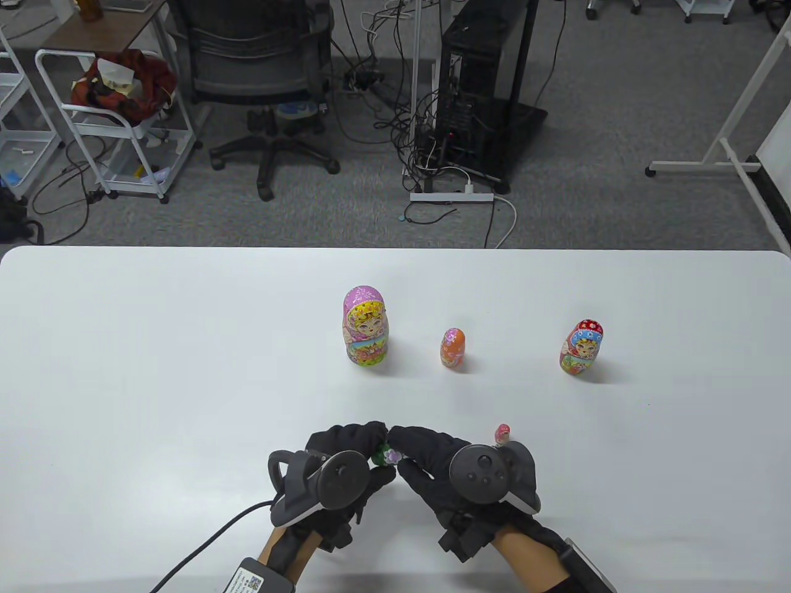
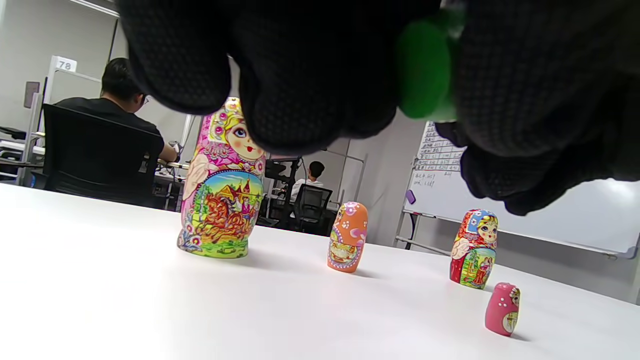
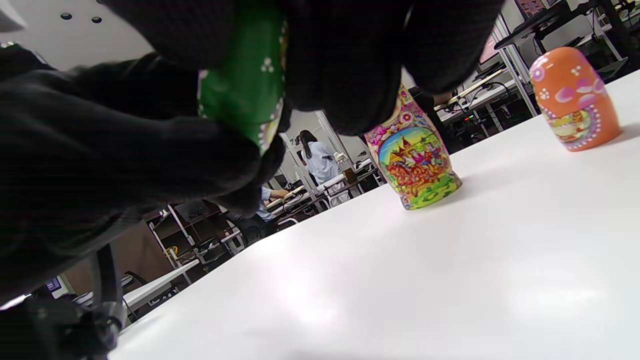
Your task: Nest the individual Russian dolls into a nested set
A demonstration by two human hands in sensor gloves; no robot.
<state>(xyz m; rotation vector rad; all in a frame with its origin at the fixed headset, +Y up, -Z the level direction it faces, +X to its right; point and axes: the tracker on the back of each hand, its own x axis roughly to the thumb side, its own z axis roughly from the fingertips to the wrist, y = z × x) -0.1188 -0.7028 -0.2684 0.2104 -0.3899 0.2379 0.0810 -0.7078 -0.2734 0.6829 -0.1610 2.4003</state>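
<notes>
Fingers (image 1: 371, 435) of both hands grip the green doll (image 1: 386, 456) between them.

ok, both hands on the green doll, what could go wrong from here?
1. The tiny pink doll stands right beside the right hand; a wrist shift could knock it over or roll it.
2. The green doll is held above the table between the fingertips of both hands, left hand included; if it pops open, a half may drop.
</notes>
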